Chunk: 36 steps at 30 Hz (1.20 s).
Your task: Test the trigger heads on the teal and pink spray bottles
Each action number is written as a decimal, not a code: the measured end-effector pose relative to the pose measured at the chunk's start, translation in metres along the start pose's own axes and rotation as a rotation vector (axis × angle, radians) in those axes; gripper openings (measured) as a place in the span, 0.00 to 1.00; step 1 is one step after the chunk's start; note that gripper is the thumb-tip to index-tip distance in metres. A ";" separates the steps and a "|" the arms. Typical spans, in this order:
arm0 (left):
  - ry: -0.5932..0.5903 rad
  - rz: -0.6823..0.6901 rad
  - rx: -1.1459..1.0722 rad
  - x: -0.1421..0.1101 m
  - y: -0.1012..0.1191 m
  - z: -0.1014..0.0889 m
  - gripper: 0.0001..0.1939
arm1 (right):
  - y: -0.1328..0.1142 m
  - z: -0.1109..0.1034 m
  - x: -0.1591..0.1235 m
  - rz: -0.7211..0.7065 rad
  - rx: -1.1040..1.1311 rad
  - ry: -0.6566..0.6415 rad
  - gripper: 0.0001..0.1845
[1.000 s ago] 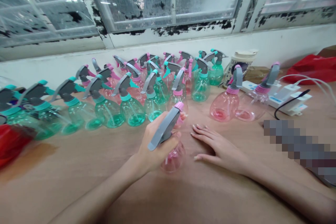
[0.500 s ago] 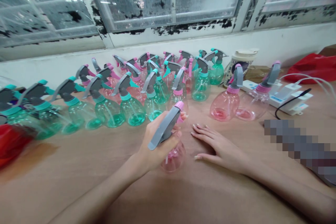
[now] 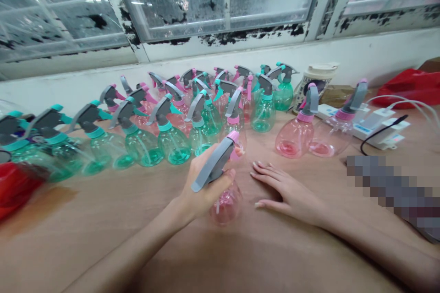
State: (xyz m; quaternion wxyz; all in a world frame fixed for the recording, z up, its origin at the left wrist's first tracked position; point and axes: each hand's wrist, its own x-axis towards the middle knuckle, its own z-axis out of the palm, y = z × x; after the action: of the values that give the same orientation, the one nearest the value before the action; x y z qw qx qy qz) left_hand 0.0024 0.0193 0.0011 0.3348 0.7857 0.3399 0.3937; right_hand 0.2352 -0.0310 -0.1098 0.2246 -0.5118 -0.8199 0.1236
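Observation:
My left hand (image 3: 202,183) is wrapped around the neck of a pink spray bottle (image 3: 225,208) with a grey and pink trigger head. Its nozzle points away from me, and my palm and fingers hide the collar. To its right, my right hand (image 3: 287,187) lies on the wooden table (image 3: 240,256), fingers stretched out and holding nothing. Beyond my right hand stand a pink spray bottle (image 3: 294,139) and another pink one (image 3: 332,137) beside it. Just behind the held bottle is one more pink spray bottle (image 3: 233,121).
Several green spray bottles (image 3: 175,146) line the left and middle, with pink ones behind. At the right are a white power strip (image 3: 378,132) with cables, a lidded cup (image 3: 318,78) and a red bag (image 3: 409,89). Another red bag (image 3: 17,187) sits at the left edge.
The trigger head of the held bottle has shifted slightly left and up, with my left thumb now higher beside it. My right hand stays in place.

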 end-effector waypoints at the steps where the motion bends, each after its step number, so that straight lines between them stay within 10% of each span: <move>1: -0.008 0.015 0.007 0.000 -0.001 0.000 0.03 | 0.000 0.000 0.000 0.004 -0.004 -0.005 0.38; 36: -0.065 0.005 -0.062 -0.001 -0.005 0.004 0.05 | -0.001 -0.001 0.000 0.013 -0.011 -0.026 0.38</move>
State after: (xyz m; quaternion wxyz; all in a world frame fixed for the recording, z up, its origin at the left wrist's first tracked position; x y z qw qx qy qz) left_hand 0.0038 0.0204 -0.0055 0.3689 0.7883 0.3144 0.3791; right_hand 0.2348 -0.0313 -0.1085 0.2104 -0.5169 -0.8200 0.1270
